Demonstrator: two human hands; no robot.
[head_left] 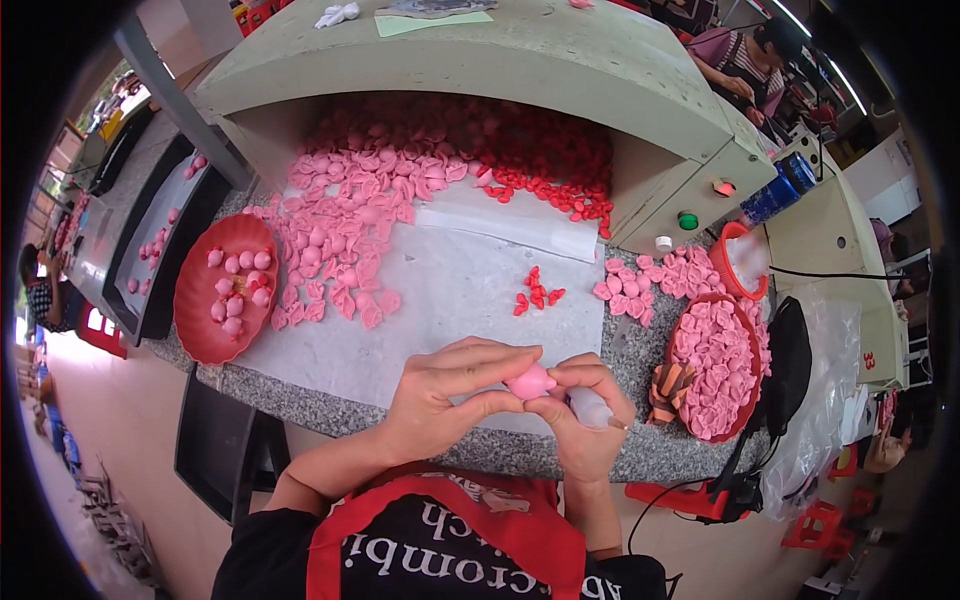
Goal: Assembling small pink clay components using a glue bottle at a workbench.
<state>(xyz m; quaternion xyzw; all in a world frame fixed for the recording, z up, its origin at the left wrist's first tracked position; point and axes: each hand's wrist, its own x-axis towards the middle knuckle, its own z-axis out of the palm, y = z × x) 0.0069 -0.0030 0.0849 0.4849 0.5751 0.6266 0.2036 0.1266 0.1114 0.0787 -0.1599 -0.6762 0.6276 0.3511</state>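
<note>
Both hands pinch pink piece (530,382), left hand (450,395) curled, right hand (585,415) gripping tube (592,407)

Open white sheet (440,300) on the surface straight ahead, only a small cluster of red pieces (537,295) sitting mid-lane. Pink petal pile (345,230) crowds the left, red tray (195,300) beyond it. Right side's blocked by the red bowl (690,330) and loose petals (625,295).

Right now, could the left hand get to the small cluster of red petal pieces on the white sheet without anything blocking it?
Probably yes. The small cluster of red petal pieces lies on bare white sheet just beyond the left hand, nothing between, though its grip is around a pink piece.
</note>
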